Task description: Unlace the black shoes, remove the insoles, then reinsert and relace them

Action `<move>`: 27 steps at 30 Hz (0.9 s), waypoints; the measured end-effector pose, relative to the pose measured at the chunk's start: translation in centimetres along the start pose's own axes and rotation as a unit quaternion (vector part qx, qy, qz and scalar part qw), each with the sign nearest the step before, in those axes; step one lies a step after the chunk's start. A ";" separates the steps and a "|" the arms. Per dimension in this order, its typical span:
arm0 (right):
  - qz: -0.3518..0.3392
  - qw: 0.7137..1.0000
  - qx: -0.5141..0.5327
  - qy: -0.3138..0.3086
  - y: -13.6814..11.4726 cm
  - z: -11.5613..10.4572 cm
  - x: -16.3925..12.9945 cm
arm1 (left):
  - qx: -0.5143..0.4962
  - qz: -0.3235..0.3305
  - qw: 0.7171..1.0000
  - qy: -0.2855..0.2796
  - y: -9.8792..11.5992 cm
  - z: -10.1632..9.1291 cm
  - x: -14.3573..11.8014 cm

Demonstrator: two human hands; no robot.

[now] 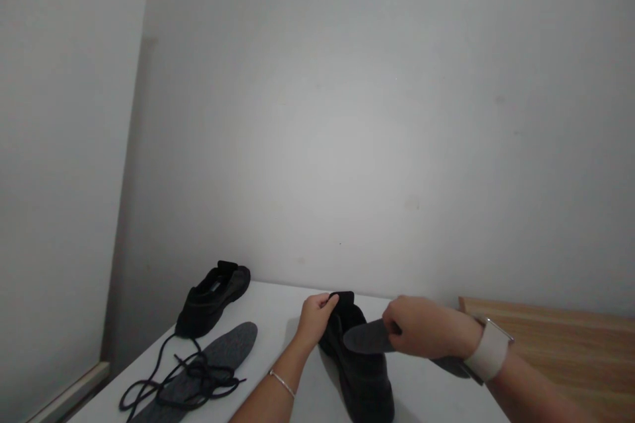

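Insole (370, 337) pinched in the right hand (426, 337) should enter toe-first while the left hand (315, 318) grips the shoe (362, 377) tongue back, near the counter (278, 317) front edge.

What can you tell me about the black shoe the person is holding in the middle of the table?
The black shoe is a dark, matte, low-cut shoe that looks like fabric, with no laces visible on it. It rests on the white table, toe toward the camera and heel toward the wall. The left hand grips its raised heel end, pulling the opening up. The right hand holds a grey insole with its tip over the shoe's opening. The toe is cut off by the picture's lower edge.
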State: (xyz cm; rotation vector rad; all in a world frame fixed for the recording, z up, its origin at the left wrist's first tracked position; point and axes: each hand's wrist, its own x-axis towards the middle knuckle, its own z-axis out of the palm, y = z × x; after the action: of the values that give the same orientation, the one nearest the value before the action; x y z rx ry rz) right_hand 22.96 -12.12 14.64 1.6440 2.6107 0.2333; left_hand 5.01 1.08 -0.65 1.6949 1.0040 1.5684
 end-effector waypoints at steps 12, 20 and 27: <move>-0.036 0.998 -0.021 -0.051 -1.1 0.1 2.0 | -0.003 -0.007 1.000 0.012 -0.5 0.4 -0.1; -0.023 0.999 0.019 -0.022 -2.1 3.5 5.2 | -0.010 -0.004 1.000 0.000 -0.4 0.6 -0.1; 0.008 0.999 0.028 0.029 -2.9 7.4 8.2 | -0.023 -0.018 1.000 -0.008 0.2 0.5 -0.3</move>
State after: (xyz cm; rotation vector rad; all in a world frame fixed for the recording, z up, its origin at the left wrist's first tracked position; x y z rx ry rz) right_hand 17.66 -5.20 7.19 1.7011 2.6711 0.2132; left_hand 5.54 0.71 -0.68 1.6464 0.9775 1.5411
